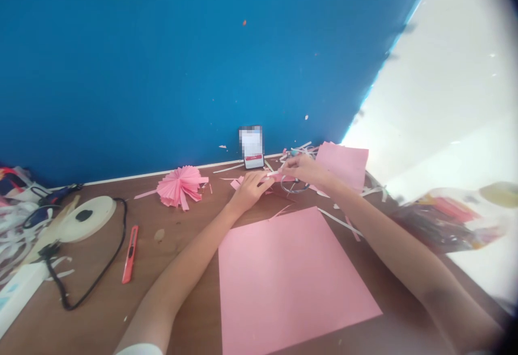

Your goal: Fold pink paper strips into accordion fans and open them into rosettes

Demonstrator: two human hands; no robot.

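Near the far edge of the table, my left hand is closed, its fingers pinching one end of a small whitish strip. My right hand is pinched at the strip's other end, close to the left fingertips. Beneath both hands lie pink paper pieces. A thin round loop rests just below my right hand. Closer to me, a large pink paper sheet lies flat between my forearms. To the left sits a pleated pink paper rosette.
A phone leans against the blue wall. Left are a red box cutter, a black cord, a white round device and a power strip. Pink sheets and paper scraps lie at the back right.
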